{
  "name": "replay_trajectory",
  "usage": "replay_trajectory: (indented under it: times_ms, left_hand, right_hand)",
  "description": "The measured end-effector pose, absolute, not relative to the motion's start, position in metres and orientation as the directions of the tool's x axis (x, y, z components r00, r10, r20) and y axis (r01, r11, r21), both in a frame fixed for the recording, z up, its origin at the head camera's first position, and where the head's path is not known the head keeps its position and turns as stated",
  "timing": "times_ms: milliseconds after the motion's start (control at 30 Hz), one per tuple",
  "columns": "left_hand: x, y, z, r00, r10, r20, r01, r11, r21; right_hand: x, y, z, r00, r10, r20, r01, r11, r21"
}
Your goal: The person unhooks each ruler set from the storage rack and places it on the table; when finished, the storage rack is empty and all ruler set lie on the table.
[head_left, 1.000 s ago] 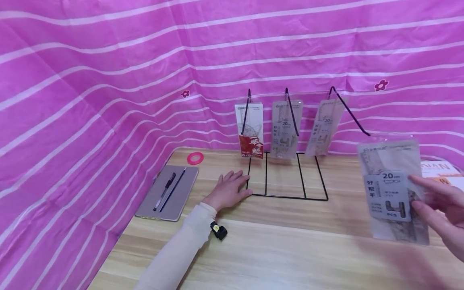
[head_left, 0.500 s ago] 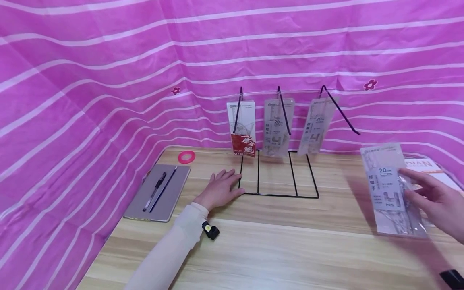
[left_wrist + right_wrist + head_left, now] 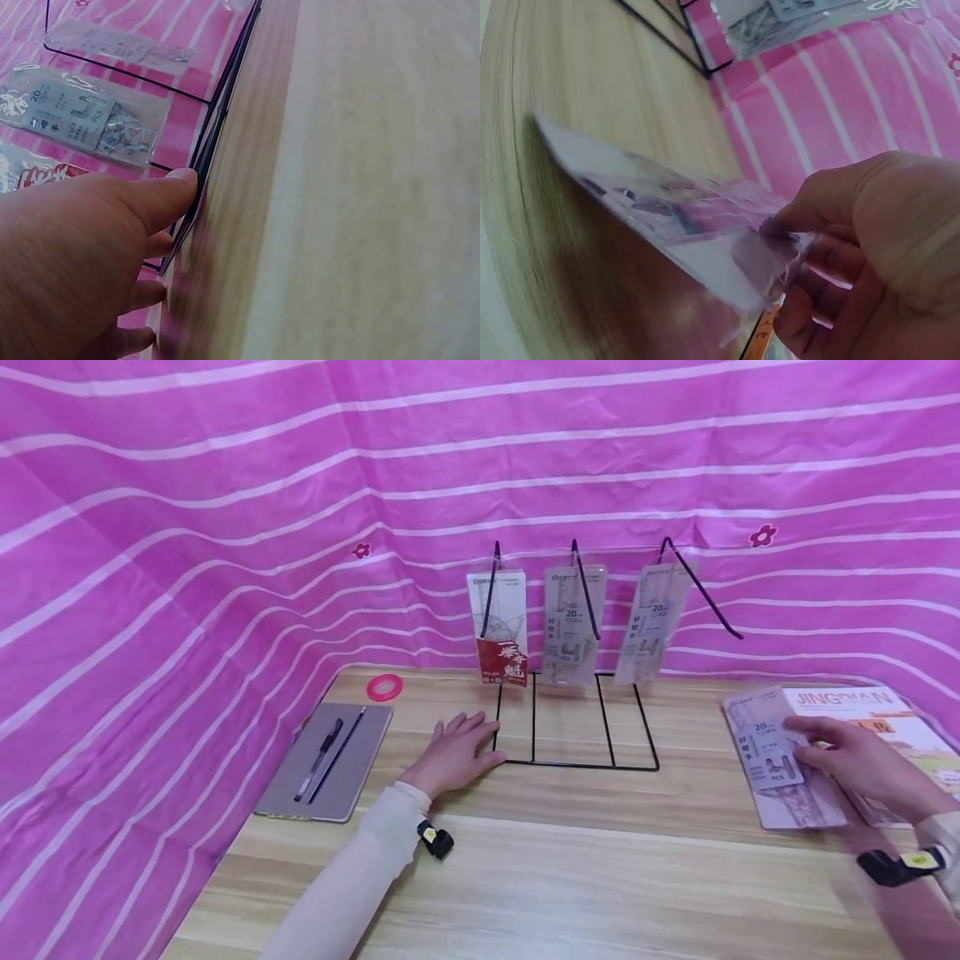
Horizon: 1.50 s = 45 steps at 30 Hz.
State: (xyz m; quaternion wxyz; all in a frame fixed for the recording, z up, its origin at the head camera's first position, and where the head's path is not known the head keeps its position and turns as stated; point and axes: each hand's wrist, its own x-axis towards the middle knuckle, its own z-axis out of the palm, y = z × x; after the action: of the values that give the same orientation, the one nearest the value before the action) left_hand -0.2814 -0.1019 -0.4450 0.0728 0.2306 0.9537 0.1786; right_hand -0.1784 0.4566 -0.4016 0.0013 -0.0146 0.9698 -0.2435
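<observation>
My right hand (image 3: 855,758) pinches a clear ruler pack (image 3: 780,760) marked 20 cm, held low over the wooden table (image 3: 570,868) at the right; the right wrist view shows my right hand (image 3: 855,247) with thumb and fingers gripping the ruler pack (image 3: 675,217) at its edge. My left hand (image 3: 457,752) lies flat on the table, its fingers against the base of a black wire display rack (image 3: 577,727). In the left wrist view my left hand (image 3: 82,255) has its thumb touching the rack's base wire (image 3: 214,142). Three packs hang on the rack: a red one (image 3: 498,627) and two clear ones (image 3: 573,622).
A grey notebook (image 3: 330,764) with two pens lies at the left, a pink tape ring (image 3: 384,687) behind it. A printed booklet (image 3: 892,718) lies at the right under the held pack. Pink striped cloth (image 3: 225,527) surrounds the table. The rack's right hook (image 3: 705,589) is bare.
My right hand has lowered the ruler pack from upright in the air down towards the table by the booklet, tilting it flatter. My left hand has stayed in place.
</observation>
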Motion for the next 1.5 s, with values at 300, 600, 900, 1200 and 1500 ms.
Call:
replay_trajectory:
  times_ms: [300,600,900,1200,1500]
  left_hand:
    - [-0.280,-0.103,-0.444,-0.884,0.463,-0.060,0.410,0.831,0.375]
    - [-0.280,-0.102,-0.444,-0.880,0.471,-0.059,0.416,0.825,0.382]
    - [-0.280,-0.100,-0.443,-0.880,0.472,-0.047,0.420,0.822,0.385]
    - [-0.279,-0.100,-0.443,-0.880,0.473,-0.048,0.419,0.819,0.393]
    - [-0.281,-0.101,-0.444,-0.882,0.467,-0.062,0.410,0.826,0.387]
  right_hand:
    - [-0.197,0.457,-0.406,-0.998,0.007,-0.064,0.033,0.908,-0.419]
    - [-0.207,0.460,-0.409,-0.995,0.002,-0.099,0.041,0.915,-0.401]
    - [-0.210,0.462,-0.418,-0.994,0.013,-0.108,0.052,0.928,-0.370]
    - [-0.199,0.442,-0.415,-0.994,0.110,0.024,0.095,0.932,-0.351]
    - [-0.190,0.401,-0.416,-0.954,0.053,0.295,-0.125,0.825,-0.552]
